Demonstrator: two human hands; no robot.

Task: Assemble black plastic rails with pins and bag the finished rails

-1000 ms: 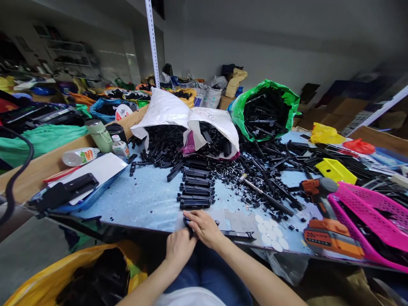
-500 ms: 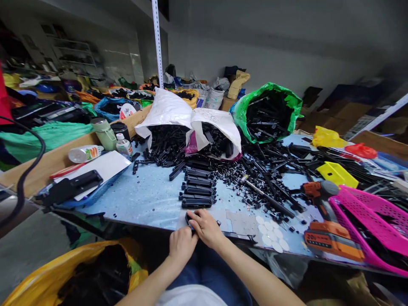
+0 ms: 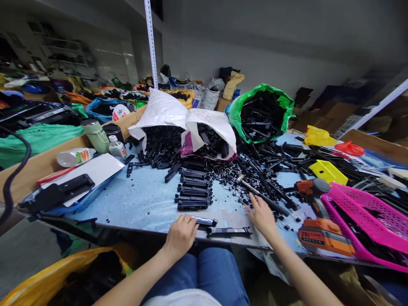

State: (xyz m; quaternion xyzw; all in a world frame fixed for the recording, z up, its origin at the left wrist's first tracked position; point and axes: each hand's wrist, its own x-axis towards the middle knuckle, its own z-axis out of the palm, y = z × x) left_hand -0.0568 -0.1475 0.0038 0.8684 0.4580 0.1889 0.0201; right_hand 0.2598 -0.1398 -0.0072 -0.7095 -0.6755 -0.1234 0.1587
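Observation:
My left hand (image 3: 181,233) is closed on one end of a narrow black plastic part (image 3: 206,221) at the table's front edge. Another long black part (image 3: 230,232) lies to the right of it. My right hand (image 3: 262,214) is open, fingers stretched toward loose small screws (image 3: 234,180) and black bits, close to a hammer (image 3: 263,194). Beyond my left hand, several similar black parts (image 3: 193,205) lie stacked in a neat row.
Two white sacks (image 3: 164,108) and a green sack (image 3: 231,114) spill black parts at the back. An orange cordless drill (image 3: 325,236) and a pink basket (image 3: 338,225) stand right. Left are a blue tray (image 3: 108,180) and a green flask (image 3: 95,135). A yellow sack (image 3: 35,278) sits below.
Both hands were together over the black part. The right hand has come away to the right, toward the screws, while the left keeps hold. The view has shifted slightly.

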